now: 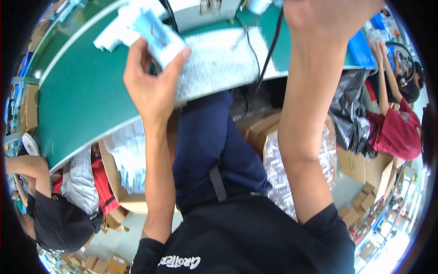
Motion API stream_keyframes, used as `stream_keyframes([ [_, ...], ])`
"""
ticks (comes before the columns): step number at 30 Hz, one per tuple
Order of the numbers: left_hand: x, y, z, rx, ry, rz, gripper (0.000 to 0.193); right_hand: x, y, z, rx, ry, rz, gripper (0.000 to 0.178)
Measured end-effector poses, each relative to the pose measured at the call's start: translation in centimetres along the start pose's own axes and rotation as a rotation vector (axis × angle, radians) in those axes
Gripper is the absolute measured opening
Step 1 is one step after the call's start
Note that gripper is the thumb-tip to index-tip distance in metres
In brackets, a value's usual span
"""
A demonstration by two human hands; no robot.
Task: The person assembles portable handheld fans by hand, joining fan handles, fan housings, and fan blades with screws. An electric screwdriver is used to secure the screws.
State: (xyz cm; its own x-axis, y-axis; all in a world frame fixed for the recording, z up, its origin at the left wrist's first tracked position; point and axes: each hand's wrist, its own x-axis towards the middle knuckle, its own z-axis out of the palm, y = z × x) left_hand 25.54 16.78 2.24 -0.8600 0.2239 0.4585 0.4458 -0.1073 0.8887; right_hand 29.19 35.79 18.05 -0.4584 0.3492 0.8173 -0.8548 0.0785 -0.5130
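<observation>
While the left hand is raised over the near edge of the bench, it pinches a pale blue and white packet between the thumb on its right, lower corner and fingers on its left side. The packet lies just beyond the palm, its long axis slanting from upper left down to lower right, so its far end points away from the body and its near end sits by the thumb. That slant seems the relation that matters most for handling it, along with the left hand being the only one near it.

The right hand is well apart, at the upper rim on the right; its fingertips are cut off, so I cannot tell whether it grips anything. A black cable hangs just left of it.

Behind the packet, to the left, is a pile of white and pale blue packets. Below and right of it, a whitish sheet covers part of the green bench, with a grey metal box at its far side. Farther right sits a blue tray, near a co-worker in a dark red shirt.
</observation>
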Motion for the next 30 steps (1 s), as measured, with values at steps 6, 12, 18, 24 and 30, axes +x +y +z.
stream_keyframes([
  [6,-1.1,1.3,-0.2,0.005,0.114,0.004,0.048,-0.5,0.8,1.1,0.742,0.002,0.182,0.079],
  [12,-0.9,1.2,-0.2,0.018,0.129,-0.002,0.052,-2.4,2.0,2.8,-0.05,0.186,0.487,0.08],
  [18,-0.9,1.4,-0.6,0.063,0.027,-0.061,0.057,-3.2,3.4,0.8,-0.134,0.3,0.372,0.085],
  [24,-1.0,1.3,-0.6,0.036,0.037,-0.057,0.057,-2.6,5.1,-1.2,-0.139,0.284,0.084,0.041],
  [30,-1.2,1.2,-0.7,0.048,0.044,-0.028,0.056,-3.2,7.2,-2.1,-0.084,0.191,-0.006,0.04],
])
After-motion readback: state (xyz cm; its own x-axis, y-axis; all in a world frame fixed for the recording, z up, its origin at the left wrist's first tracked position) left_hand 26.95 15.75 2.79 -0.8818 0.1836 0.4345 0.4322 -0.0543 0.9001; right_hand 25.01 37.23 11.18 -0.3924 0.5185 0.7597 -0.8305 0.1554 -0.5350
